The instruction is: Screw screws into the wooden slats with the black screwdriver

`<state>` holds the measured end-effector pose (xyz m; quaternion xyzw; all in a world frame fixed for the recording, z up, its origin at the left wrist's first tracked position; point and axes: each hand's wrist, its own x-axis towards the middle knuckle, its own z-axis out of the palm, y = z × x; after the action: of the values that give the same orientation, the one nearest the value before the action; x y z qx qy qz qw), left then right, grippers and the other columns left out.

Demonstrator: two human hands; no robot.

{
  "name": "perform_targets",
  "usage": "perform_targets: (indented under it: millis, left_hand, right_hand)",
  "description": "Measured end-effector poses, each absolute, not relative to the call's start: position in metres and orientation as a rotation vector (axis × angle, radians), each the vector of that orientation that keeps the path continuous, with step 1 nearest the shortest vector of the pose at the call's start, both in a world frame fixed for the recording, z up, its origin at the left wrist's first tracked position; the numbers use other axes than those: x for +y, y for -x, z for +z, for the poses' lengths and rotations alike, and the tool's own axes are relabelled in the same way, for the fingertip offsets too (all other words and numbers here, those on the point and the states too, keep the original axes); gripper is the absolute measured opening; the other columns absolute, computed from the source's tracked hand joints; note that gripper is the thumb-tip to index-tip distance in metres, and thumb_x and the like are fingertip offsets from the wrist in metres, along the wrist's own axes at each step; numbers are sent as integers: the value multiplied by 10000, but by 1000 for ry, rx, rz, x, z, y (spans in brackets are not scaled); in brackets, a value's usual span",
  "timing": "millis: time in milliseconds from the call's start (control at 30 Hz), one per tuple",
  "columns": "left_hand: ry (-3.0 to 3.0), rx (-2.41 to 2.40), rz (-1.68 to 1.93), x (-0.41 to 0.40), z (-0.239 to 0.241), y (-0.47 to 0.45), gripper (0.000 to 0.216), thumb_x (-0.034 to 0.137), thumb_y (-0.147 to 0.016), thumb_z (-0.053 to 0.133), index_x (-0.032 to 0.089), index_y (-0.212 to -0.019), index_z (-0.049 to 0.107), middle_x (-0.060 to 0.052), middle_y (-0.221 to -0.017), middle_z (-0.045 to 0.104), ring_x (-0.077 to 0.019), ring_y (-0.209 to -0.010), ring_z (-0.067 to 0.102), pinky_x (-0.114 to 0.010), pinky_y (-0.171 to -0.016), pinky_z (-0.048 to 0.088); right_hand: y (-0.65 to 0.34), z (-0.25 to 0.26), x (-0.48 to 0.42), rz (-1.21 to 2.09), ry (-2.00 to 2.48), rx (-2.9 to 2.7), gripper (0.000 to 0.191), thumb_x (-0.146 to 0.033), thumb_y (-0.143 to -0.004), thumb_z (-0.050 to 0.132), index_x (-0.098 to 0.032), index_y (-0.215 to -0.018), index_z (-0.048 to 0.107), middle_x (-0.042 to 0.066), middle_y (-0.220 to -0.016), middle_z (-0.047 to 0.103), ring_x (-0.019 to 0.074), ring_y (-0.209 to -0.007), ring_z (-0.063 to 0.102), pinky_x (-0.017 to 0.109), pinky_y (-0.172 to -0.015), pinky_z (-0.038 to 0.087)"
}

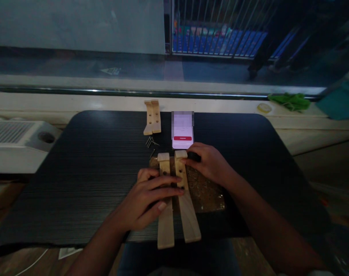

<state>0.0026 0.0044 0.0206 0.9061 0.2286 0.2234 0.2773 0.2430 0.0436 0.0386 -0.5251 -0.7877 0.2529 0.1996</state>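
Note:
Two long wooden pieces with hooked ends and drilled holes lie side by side, the left wooden piece point(165, 230) and the right wooden piece point(190, 218). My left hand point(147, 197) rests across the left piece, its fingers stretched out and two fingertips on the right piece beside its holes. At the far end of the right piece, the fingers of my right hand point(210, 163) close against its edge. Something dark shows between those fingers; I cannot make out what. Under the pieces lies a crumpled clear plastic bag point(205, 191).
Beyond the hands are several screws point(149, 142), two shorter wooden pieces point(153, 119) placed together and a lit phone point(182, 142). The dark table point(99, 165) meets a windowsill with a green cloth point(290, 101) and a tape roll point(264, 108). At left stands a white radiator point(16, 134).

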Motion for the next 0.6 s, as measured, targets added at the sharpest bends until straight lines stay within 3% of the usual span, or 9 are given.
perform_targets:
  millis: [267, 600]
  left_hand:
    - [-2429, 699, 557, 3, 26, -8, 428, 388, -1004, 302, 273, -1286, 604, -37, -1288, 625, -249, -1067, 498, -391, -907, 296]
    - [-2437, 723, 612, 4, 18, -5, 410, 343, -1005, 309, 301, -1275, 614, -18, -1350, 592, -244, -1122, 492, -405, -938, 285]
  right_hand:
    - [-246, 37, 48, 702, 1433, -2213, 161, -278, -871, 627, -168, -955, 710, 92, -1018, 736, 201, -941, 676, 343, -855, 497]
    - [-246, 38, 51, 716, 1452, -2153, 138, -300, -839, 655, -186, -892, 710, 46, -931, 749, 172, -849, 677, 293, -783, 476]
